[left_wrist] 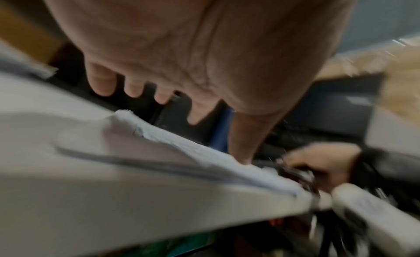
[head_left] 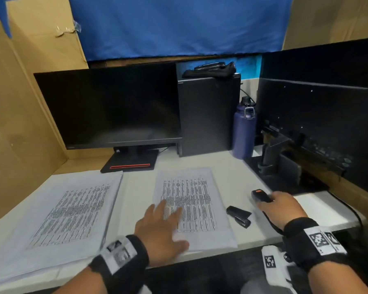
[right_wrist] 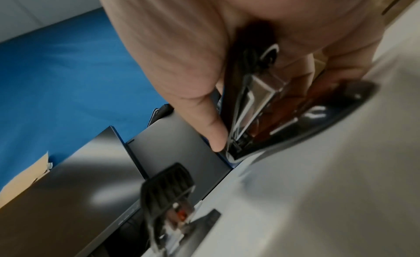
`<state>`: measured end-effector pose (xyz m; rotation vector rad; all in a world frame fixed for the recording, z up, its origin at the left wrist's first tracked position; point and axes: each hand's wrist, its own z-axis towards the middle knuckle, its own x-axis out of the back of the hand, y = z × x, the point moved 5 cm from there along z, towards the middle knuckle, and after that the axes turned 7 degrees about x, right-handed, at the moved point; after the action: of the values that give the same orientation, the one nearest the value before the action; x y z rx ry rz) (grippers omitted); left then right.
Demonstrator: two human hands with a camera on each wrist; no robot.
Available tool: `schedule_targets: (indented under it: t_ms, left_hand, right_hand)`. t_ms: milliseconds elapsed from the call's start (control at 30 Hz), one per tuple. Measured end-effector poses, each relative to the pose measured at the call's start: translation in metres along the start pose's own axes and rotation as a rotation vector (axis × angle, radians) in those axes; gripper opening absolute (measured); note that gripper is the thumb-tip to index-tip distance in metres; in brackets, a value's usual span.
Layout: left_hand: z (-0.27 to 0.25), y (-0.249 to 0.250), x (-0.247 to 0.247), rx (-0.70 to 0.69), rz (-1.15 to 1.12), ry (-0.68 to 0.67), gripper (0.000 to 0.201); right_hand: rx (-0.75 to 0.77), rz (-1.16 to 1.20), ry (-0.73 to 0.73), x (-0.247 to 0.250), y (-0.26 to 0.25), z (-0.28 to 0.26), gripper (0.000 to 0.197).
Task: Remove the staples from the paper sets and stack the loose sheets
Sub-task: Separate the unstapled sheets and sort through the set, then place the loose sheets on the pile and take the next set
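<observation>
A printed paper set point(head_left: 196, 187) lies in the middle of the white table point(head_left: 136, 192). My left hand point(head_left: 164, 221) rests flat on its near left part, fingers spread and straight; the left wrist view shows the left hand point(left_wrist: 181, 54) above the blurred paper set point(left_wrist: 181, 145). A larger stack of printed sheets point(head_left: 72, 209) lies to the left. At the right, my right hand point(head_left: 280, 206) grips a black stapler point(head_left: 260, 195) with an orange tip that touches the table. In the right wrist view the stapler point(right_wrist: 284, 126) sits between thumb and fingers. A small black tool point(head_left: 238, 216) lies between my hands.
A dark monitor point(head_left: 111, 109) and a black computer tower point(head_left: 206, 117) stand at the back, with a blue bottle point(head_left: 242, 132) beside them. Black equipment point(head_left: 285, 166) fills the right side. Cardboard walls point(head_left: 19, 124) close the left. A cable point(head_left: 348, 209) runs over the right table edge.
</observation>
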<state>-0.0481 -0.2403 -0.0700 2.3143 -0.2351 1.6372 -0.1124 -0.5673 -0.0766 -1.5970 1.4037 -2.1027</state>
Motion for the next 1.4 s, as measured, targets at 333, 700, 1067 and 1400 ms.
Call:
schedule_targets:
  t_ms: [333, 700, 1067, 1400]
  left_hand:
    - [-0.012, -0.005, -0.038, -0.046, 0.058, 0.071, 0.083]
    - [-0.028, -0.191, 0.056, 0.265, -0.206, 0.272, 0.046]
    - [-0.016, -0.341, 0.069, 0.654, 0.026, 0.108, 0.048]
    - [-0.022, -0.336, 0.071, 0.636, -0.069, 0.133, 0.039]
  right_hand:
    - [0.030, -0.076, -0.036, -0.002, -0.006, -0.006, 0.044]
    - [0.068, -0.114, 0.155, 0.007, -0.057, -0.008, 0.072]
    - [0.629, -0.158, -0.213, -0.092, -0.161, -0.100, 0.033]
    - [0.569, -0.025, -0.567, -0.206, -0.232, -0.138, 0.041]
